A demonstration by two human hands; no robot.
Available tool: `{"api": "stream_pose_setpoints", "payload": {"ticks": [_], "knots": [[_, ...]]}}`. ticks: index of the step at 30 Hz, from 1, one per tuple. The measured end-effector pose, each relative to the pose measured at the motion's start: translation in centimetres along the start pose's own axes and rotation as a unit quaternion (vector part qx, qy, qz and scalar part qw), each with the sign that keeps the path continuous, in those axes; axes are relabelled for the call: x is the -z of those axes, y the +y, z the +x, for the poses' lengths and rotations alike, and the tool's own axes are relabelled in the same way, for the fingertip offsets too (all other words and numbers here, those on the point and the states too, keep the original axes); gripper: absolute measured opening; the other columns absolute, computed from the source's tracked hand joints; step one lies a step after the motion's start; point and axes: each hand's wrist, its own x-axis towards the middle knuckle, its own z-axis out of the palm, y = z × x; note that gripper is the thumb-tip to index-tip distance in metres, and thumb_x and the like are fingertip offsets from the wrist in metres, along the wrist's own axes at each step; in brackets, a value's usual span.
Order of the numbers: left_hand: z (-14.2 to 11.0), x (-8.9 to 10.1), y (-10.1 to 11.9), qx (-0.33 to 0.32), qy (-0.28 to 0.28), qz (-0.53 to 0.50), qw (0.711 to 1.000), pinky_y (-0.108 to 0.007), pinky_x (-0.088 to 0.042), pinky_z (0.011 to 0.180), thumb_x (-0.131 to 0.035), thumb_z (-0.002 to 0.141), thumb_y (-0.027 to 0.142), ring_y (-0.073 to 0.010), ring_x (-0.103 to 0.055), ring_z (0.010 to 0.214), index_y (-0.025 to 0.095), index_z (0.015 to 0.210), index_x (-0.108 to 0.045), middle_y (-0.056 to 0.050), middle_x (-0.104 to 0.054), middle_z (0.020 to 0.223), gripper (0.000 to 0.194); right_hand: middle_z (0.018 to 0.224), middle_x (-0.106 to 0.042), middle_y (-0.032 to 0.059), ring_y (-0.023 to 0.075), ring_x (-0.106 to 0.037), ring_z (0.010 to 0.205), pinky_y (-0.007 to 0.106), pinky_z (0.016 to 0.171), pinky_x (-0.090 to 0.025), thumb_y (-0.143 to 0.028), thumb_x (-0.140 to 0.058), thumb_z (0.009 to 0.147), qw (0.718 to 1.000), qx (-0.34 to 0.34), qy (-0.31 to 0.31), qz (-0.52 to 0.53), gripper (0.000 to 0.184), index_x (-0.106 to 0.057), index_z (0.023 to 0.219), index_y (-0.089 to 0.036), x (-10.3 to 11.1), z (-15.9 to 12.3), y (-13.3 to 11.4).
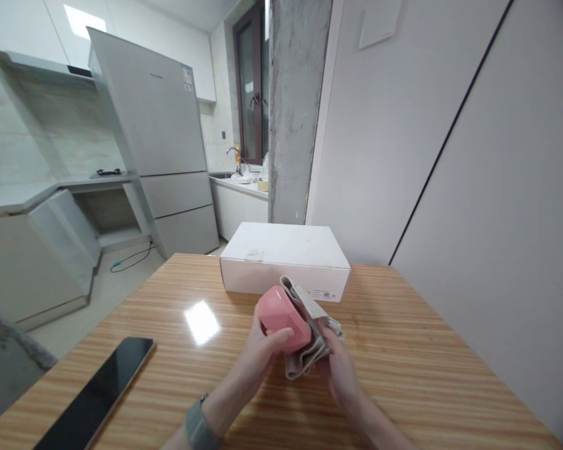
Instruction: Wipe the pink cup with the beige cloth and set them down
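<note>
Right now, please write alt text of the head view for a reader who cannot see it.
The left hand holds a pink glossy object while the right hand presses a folded beige cloth to it, above a wooden table, before a white box; a black phone lies left.

Head-worn view — forward and down

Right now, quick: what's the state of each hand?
Left hand: closed, holding the glossy pink object.
Right hand: closed, holding the beige cloth against that object.
</note>
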Motion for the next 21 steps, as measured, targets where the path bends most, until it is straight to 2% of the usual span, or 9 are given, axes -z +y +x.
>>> {"api": "stream_pose_setpoints", "payload": {"ticks": [5, 8, 11, 13, 16, 19, 21], "knots": [[0.5, 0.3, 0.6, -0.047, 0.107, 0.102, 0.988, -0.037, -0.047, 0.089, -0.083, 0.059, 0.025, -0.0257, -0.061, 0.102, 0.022, 0.126, -0.036, -0.011, -0.061, 0.116, 0.082, 0.085, -0.075, 0.0020, 0.0221, -0.069, 0.088, 0.027, 0.072, -0.055, -0.042, -0.082, 0.058, 0.999, -0.032, 0.026, 0.003, 0.038, -0.071, 0.086, -0.018, -0.5, -0.7, 0.0], [0.7, 0.2, 0.8, -0.036, 0.110, 0.065, 0.991, -0.035, -0.049, 0.087, -0.077, 0.067, 0.037, -0.0240, -0.061, 0.100, 0.023, 0.125, -0.036, -0.009, -0.060, 0.114, 0.072, 0.083, -0.075, 0.0016, 0.0205, -0.069, 0.083, 0.025, 0.069, -0.055, -0.041, -0.083, 0.056, 0.998, -0.042, 0.032, 0.018, 0.038, -0.071, 0.083, -0.019, -0.8, -0.9, -0.2], [0.5, -0.1, 0.7, -0.024, 0.093, 0.043, 0.994, -0.035, -0.050, 0.084, -0.067, 0.076, 0.043, -0.0218, -0.061, 0.097, 0.027, 0.128, -0.033, -0.007, -0.057, 0.115, 0.064, 0.069, -0.073, -0.0010, 0.0148, -0.066, 0.059, 0.021, 0.052, -0.052, -0.042, -0.081, 0.060, 0.998, -0.057, 0.023, 0.027, 0.032, -0.070, 0.078, -0.019, -0.6, -0.7, -0.2], [0.3, -0.4, 0.5, -0.046, 0.087, 0.080, 0.992, -0.033, -0.050, 0.084, -0.072, 0.073, 0.037, -0.0208, -0.061, 0.097, 0.029, 0.133, -0.030, -0.007, -0.056, 0.118, 0.073, 0.064, -0.071, -0.0016, 0.0133, -0.064, 0.053, 0.021, 0.050, -0.050, -0.041, -0.077, 0.066, 0.998, -0.059, 0.002, 0.033, 0.026, -0.070, 0.078, -0.018, -0.3, -0.6, -0.1], [0.0, -0.7, 0.5, -0.076, 0.083, 0.104, 0.988, -0.031, -0.049, 0.087, -0.077, 0.067, 0.029, -0.0221, -0.060, 0.102, 0.028, 0.140, -0.023, -0.010, -0.054, 0.127, 0.091, 0.074, -0.074, 0.0007, 0.0155, -0.067, 0.063, 0.024, 0.061, -0.054, -0.040, -0.072, 0.072, 0.996, -0.066, -0.037, 0.040, 0.026, -0.071, 0.085, -0.018, -0.1, -0.5, 0.0], [-0.1, -0.8, 0.8, -0.067, 0.093, 0.099, 0.988, -0.033, -0.049, 0.089, -0.080, 0.062, 0.026, -0.0251, -0.060, 0.106, 0.027, 0.144, -0.016, -0.013, -0.052, 0.130, 0.104, 0.081, -0.075, 0.0020, 0.0170, -0.069, 0.071, 0.026, 0.067, -0.054, -0.039, -0.073, 0.071, 0.995, -0.074, -0.036, 0.052, 0.028, -0.072, 0.090, -0.018, -0.2, -0.5, 0.1], [-0.2, -0.6, 1.2, -0.042, 0.090, 0.089, 0.991, -0.035, -0.049, 0.090, -0.083, 0.057, 0.021, -0.0275, -0.059, 0.109, 0.029, 0.143, -0.017, -0.014, -0.050, 0.133, 0.109, 0.085, -0.075, 0.0034, 0.0180, -0.070, 0.075, 0.026, 0.069, -0.054, -0.037, -0.075, 0.069, 0.994, -0.084, -0.024, 0.066, 0.029, -0.072, 0.091, -0.017, -0.4, -0.6, -0.1]]}}
